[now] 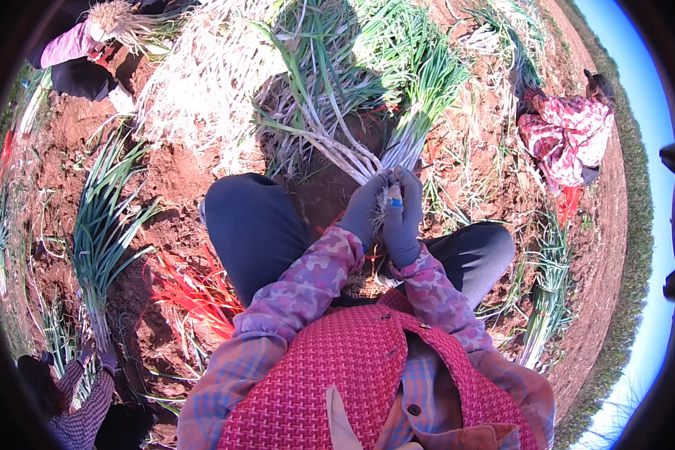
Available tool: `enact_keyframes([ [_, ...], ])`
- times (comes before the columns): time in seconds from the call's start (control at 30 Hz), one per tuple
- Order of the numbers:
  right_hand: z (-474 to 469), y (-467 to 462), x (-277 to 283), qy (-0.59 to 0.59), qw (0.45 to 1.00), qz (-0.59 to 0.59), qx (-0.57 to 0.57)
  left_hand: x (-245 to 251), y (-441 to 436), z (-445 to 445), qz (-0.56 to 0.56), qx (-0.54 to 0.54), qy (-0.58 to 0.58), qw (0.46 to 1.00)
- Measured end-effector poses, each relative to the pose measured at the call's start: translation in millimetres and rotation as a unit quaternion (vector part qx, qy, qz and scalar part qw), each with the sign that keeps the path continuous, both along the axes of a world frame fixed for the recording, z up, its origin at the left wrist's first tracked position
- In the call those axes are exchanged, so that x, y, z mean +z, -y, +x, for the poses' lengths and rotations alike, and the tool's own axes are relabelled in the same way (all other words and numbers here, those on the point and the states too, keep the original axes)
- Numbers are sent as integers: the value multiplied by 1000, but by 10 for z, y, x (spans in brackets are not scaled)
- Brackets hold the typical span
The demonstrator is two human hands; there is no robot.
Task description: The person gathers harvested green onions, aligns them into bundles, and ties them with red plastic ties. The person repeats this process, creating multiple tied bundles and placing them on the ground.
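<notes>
My left hand [364,208], in a grey glove, is closed around the root ends of several long green onions [337,149], whose white stalks and green leaves reach up and to the left. My right hand [403,216], also gloved and with blue tape on one finger, presses against the left hand at the roots; its fingertips are bent in at the stalks. Just beyond the hands lies a bundle of green onions [408,138] with its white ends towards me. Behind it spreads a large heap of loose green onions [219,84].
Red plastic strips [194,292] lie on the soil left of my knee. Bundled onions lie at left [98,236] and right [545,298]. Co-workers are at lower left [84,399], upper left [70,50] and right [568,132].
</notes>
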State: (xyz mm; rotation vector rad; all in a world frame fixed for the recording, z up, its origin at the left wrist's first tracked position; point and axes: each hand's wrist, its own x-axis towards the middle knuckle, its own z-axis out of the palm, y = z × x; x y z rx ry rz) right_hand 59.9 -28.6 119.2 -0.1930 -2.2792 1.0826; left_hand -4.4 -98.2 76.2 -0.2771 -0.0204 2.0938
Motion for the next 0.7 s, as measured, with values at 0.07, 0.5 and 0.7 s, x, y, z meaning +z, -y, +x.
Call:
enact_keyframes([
  [0.07,22,135,130,-7,999,34,29,-110,8,-3,-52,4,-11,999],
  [0.5,-1034,-324,304,502,814,-257,138,523,237,571,-284,32,-137,948],
  [0.7,-1790,57,447,406,904,35,128,712,381,700,-265,14,-190,945],
])
